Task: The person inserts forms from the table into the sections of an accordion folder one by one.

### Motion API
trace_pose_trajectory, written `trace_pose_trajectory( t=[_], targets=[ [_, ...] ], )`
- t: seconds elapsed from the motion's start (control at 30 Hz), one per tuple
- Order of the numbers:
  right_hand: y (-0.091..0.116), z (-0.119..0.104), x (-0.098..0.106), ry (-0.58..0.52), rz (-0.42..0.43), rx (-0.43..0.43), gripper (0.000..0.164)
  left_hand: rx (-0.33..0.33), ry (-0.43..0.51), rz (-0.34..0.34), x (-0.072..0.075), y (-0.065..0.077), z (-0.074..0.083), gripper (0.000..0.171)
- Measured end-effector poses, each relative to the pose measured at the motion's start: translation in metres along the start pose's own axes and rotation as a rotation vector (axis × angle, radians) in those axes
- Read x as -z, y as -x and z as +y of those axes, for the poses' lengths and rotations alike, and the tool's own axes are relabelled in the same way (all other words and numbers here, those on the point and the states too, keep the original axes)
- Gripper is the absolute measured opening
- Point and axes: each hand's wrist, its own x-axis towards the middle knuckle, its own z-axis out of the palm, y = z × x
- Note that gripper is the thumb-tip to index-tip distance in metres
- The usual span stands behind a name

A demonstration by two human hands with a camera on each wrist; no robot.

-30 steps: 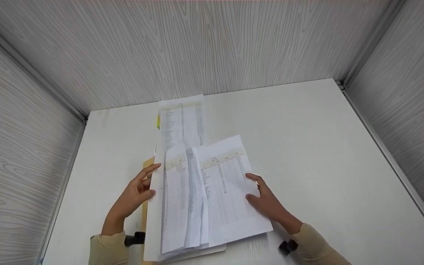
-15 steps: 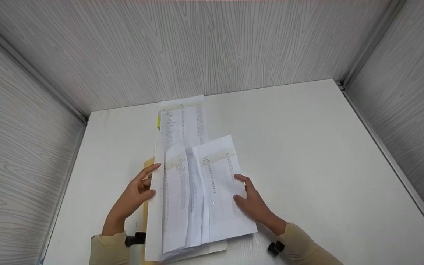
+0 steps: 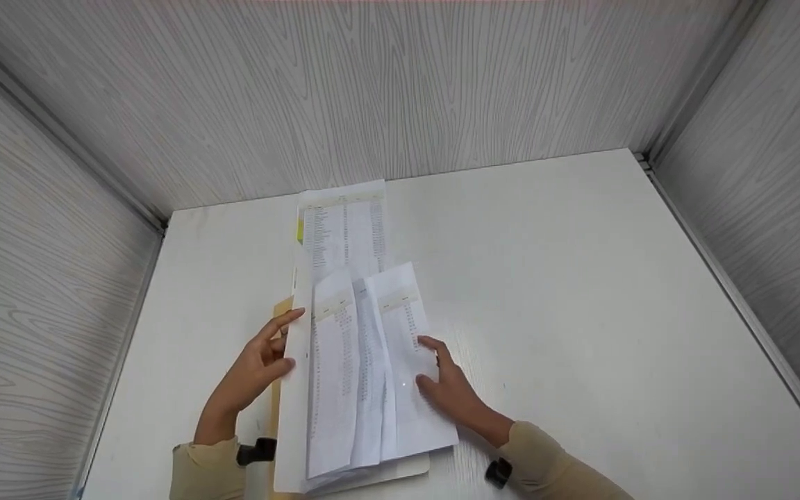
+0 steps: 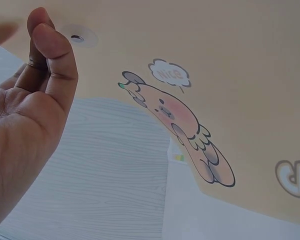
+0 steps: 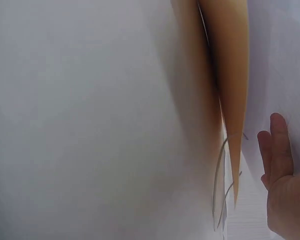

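Observation:
My left hand (image 3: 251,371) grips the left edge of a folder (image 3: 292,417) with a raised white inner face. The left wrist view shows the folder's tan outside, with a cartoon animal (image 4: 170,115) and a round button disc (image 4: 77,37); my curled fingers are beside it. Several printed sheets (image 3: 334,417) stand fanned inside the folder. My right hand (image 3: 455,392) pinches the right side of a printed sheet (image 3: 410,410), thumb in front and other fingers behind. In the right wrist view those fingers lie against pale paper, near a tan edge and a thin cord (image 5: 217,185).
Behind the folder, another printed sheet (image 3: 344,236) lies toward the back panel, with a yellow patch (image 3: 299,229) at its left. A white table (image 3: 580,292) carries everything. Grey wood-grain panels (image 3: 400,83) enclose its back and sides.
My right hand has moved left, bringing the sheet's free side closer to the fanned sheets, so it shows narrower. My left hand and the folder have stayed in place.

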Motion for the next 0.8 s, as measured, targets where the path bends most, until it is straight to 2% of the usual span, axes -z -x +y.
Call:
trace_pose_trajectory(
  t=[0.17,0.27,0.4,0.57,0.8],
  targets=[
    [0.001,-0.002,0.002,-0.033,-0.103,0.0,0.062,0.034,-0.029,0.013,0.0,0.0,0.001,0.072],
    [-0.001,0.0,0.013,-0.085,-0.186,0.003,0.06,0.05,-0.034,0.011,0.001,-0.001,0.002,0.072],
    [-0.008,0.005,0.031,-0.155,-0.284,-0.044,0.058,0.047,-0.02,0.001,0.002,-0.001,0.003,0.071],
    [-0.015,0.009,0.046,-0.182,-0.371,-0.077,0.058,0.044,0.007,-0.014,0.003,-0.001,0.003,0.071],
    [-0.012,0.01,0.04,-0.263,-0.444,-0.085,0.062,0.048,0.015,-0.014,0.002,-0.001,0.002,0.07]
  ],
)
